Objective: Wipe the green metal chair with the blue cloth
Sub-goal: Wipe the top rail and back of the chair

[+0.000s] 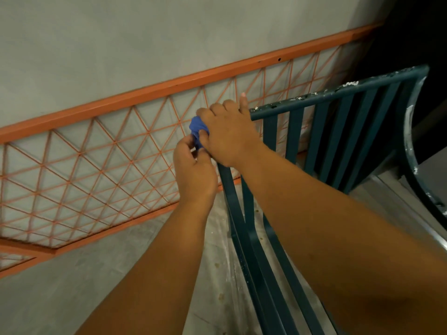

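Observation:
The dark green metal chair [336, 131] stands right of centre, its slatted back tilted and its top rail flecked with white paint. A small bunched blue cloth [197, 129] sits at the left corner of the chair back. My right hand [229, 134] lies over that corner, fingers curled on the cloth, index finger pointing up. My left hand [193, 172] is just below and left, pinching the cloth's lower end. Most of the cloth is hidden between the two hands.
An orange metal frame with a diamond wire grid [101, 151] leans along the grey wall [121, 44] behind the chair. The grey floor [217, 250] below has plastic sheeting. A dark curved chair part [411, 151] is at the right edge.

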Available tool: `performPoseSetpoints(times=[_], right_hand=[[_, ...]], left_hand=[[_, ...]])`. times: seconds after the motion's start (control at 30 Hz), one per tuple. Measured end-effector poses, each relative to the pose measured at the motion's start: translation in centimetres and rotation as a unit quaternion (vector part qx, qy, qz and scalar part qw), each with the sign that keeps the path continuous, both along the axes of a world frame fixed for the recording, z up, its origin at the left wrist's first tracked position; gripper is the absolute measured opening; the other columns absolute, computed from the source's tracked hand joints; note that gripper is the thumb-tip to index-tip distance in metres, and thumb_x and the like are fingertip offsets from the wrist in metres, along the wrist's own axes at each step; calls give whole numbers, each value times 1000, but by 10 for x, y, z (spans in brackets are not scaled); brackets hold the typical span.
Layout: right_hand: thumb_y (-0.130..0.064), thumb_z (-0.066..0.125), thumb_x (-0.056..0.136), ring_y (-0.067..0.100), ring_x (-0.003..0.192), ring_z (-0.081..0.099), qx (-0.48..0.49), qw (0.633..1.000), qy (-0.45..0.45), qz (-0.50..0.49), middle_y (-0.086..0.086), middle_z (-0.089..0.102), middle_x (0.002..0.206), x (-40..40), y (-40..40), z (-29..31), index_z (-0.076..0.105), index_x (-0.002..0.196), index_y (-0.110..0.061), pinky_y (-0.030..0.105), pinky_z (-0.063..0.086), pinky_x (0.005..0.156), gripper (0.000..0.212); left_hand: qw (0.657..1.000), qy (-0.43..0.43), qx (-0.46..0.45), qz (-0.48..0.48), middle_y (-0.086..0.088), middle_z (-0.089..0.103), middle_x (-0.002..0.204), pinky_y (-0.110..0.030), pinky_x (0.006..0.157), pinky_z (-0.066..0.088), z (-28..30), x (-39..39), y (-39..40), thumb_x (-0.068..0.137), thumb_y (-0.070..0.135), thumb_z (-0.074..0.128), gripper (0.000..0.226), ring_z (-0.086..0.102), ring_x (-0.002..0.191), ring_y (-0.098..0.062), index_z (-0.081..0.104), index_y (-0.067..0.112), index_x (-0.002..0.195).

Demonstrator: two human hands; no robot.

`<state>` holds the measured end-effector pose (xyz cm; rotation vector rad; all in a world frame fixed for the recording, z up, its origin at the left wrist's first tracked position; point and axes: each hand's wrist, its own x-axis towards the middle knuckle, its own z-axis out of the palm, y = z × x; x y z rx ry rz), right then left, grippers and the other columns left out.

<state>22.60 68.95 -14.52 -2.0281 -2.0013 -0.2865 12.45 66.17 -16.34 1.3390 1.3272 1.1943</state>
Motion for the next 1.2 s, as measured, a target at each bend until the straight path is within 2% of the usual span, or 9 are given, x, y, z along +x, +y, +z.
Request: performPoseSetpoints(times=[0.13, 0.23, 0.33, 0.6, 0.77, 0.9, 1.0, 1.13, 1.2], right_hand=[[-28, 48, 94, 27, 141, 29, 44, 995, -10, 91, 1, 41, 149, 20, -23, -17, 44, 141, -25, 60, 2, 114, 48], [-31, 42, 97, 22, 142, 26, 47, 997, 29, 48, -2, 40, 149, 37, -24, -14, 39, 144, -28, 59, -5, 114, 47], [-36, 39, 97, 21, 141, 24, 27, 995, 88, -29, -4, 44, 143, 25, -14, -1, 42, 142, -27, 59, -8, 115, 46], [-22, 38, 94, 24, 148, 16, 47, 998, 33, -2, 1, 32, 156, 54, -46, -16, 35, 148, -24, 56, -10, 114, 54], [-24, 60, 90, 32, 148, 10, 15, 992, 113, -55, 9, 30, 156, 37, -29, -7, 35, 146, -14, 51, 3, 120, 62], [-13, 40, 88, 37, 134, 43, 76, 989, 121, 24, 17, 52, 140, 54, -49, -23, 56, 132, -5, 50, 35, 109, 48], [3, 47, 82, 38, 131, 46, 45, 987, 152, -13, 19, 57, 134, 70, -42, -8, 59, 127, -4, 48, 35, 111, 47], [3, 56, 76, 35, 102, 58, 59, 979, 174, -92, 14, 68, 100, 52, -17, 19, 66, 100, -5, 43, 39, 94, 27], [-10, 53, 84, 36, 127, 43, 42, 982, 169, -72, 12, 59, 128, 37, -18, 17, 60, 122, -11, 50, 24, 110, 39]], left_hand=[[1000, 19, -11, 21, 2, 50, 126, -31, 97, 46, 2, 1, 12, 93, 17, 49, 33, 53, 113, -13, 49, 18, 127], [998, 59, 17, 0, 3, 47, 133, -37, 101, 44, 11, 5, 15, 92, 18, 50, 41, 50, 118, -14, 45, 18, 133], [992, 105, 65, -28, 8, 45, 137, -30, 104, 40, 27, 15, 18, 93, 21, 49, 43, 44, 123, -8, 43, 20, 136], [967, 233, 93, -39, 2, 48, 141, -14, 90, 29, 56, 35, 30, 98, 19, 42, 42, 47, 125, -14, 43, 19, 140], [952, 299, 37, -60, -9, 59, 128, -23, 79, 33, 61, 42, 28, 97, 11, 38, 43, 55, 115, -25, 45, 15, 139], [925, 368, 53, -80, -13, 63, 121, -30, 79, 42, 63, 37, 31, 93, 7, 44, 41, 58, 108, -30, 54, 15, 131], [908, 397, 91, -98, -11, 68, 108, -34, 78, 48, 59, 33, 32, 90, 7, 53, 33, 61, 97, -30, 65, 17, 119], [884, 446, 97, -101, -10, 69, 97, -34, 69, 51, 61, 32, 42, 90, 9, 56, 27, 62, 86, -28, 70, 21, 111], [865, 478, 111, -104, -8, 70, 90, -32, 61, 48, 63, 34, 45, 89, 12, 57, 22, 62, 81, -27, 72, 23, 101]])
